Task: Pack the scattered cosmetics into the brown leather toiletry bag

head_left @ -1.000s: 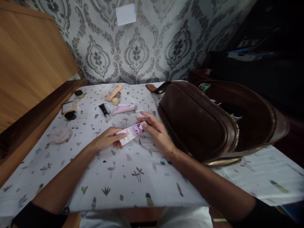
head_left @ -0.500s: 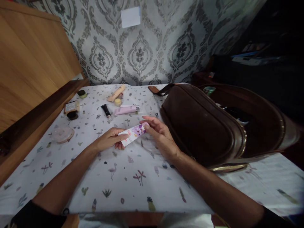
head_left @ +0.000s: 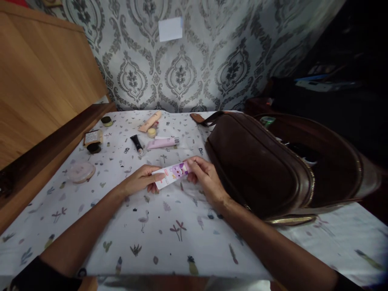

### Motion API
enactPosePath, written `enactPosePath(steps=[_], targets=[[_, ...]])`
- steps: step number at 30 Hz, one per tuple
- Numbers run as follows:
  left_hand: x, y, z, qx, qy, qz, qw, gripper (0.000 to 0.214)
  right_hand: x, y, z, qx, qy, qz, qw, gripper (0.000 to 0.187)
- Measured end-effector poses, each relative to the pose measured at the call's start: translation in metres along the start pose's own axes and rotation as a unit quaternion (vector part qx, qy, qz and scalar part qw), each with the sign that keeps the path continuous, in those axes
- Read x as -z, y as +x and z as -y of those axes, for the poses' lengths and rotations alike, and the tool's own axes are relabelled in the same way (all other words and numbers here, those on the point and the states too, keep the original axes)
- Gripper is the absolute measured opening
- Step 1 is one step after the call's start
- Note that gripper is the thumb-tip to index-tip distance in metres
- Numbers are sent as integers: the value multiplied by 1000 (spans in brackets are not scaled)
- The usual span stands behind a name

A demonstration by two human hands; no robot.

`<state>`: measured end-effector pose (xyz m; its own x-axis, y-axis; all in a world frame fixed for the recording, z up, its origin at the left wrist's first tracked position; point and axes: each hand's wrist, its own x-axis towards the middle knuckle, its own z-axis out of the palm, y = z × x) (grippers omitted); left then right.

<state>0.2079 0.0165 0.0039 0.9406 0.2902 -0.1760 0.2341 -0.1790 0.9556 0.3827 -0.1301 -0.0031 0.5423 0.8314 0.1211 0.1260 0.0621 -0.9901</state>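
A white and purple squeeze tube (head_left: 171, 175) with a cartoon print is held level above the table, tilted slightly up to the right. My left hand (head_left: 142, 178) pinches its flat white end, thumb on top and fingers beneath. Around its pinkish right end my right hand (head_left: 204, 174) is closed, the fingertips partly hidden behind it. Beyond the hands lie a pink tube (head_left: 162, 143) with a silver cap, a small black tube (head_left: 137, 144), a peach tube (head_left: 150, 121) and a little yellow jar (head_left: 152, 132).
A large brown bag (head_left: 251, 157) stands unzipped at the right, with things inside. On the left are a pink round case (head_left: 81, 172), a glittery compact (head_left: 93, 138), a black lid (head_left: 93, 148) and a green jar (head_left: 106, 121). A wooden panel (head_left: 51, 68) borders the printed tablecloth (head_left: 163, 242).
My right hand's fingers have curled in around the tube's right end, where they were more stretched out before. The tube sits slightly lower in the picture, as the whole view has shifted a little.
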Motion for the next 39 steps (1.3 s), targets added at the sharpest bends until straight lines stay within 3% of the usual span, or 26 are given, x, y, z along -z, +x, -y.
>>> enactPosePath(steps=[5,7,11,17,19,23,25,28,32,39], targets=[[-8,-2,-2,-43,103,-32,993,46,2,2,-3,-33,-31,-22,999,59],[-11,-4,-6,-94,213,-76,970,45,4,4,-3,-58,-23,-26,998,58],[-16,-9,-17,-180,396,-169,884,43,5,4,0,-86,-3,-28,996,56],[-18,-10,-20,-175,434,-211,858,34,2,0,5,-96,58,-34,993,52],[-16,-8,-16,-182,402,-222,870,32,2,0,5,-74,60,-44,994,51],[-12,-3,-9,-100,185,-173,962,67,4,3,2,-14,44,-59,997,49],[-11,-1,-9,-50,70,-131,988,66,5,5,2,18,25,-59,998,49],[-10,2,-8,-26,11,-113,993,50,5,5,0,44,-3,-47,998,48],[-13,2,-4,-42,33,-156,986,36,6,3,-3,12,-18,-36,999,51],[-11,2,-7,-52,41,-176,982,33,2,1,2,9,44,-23,999,45]])
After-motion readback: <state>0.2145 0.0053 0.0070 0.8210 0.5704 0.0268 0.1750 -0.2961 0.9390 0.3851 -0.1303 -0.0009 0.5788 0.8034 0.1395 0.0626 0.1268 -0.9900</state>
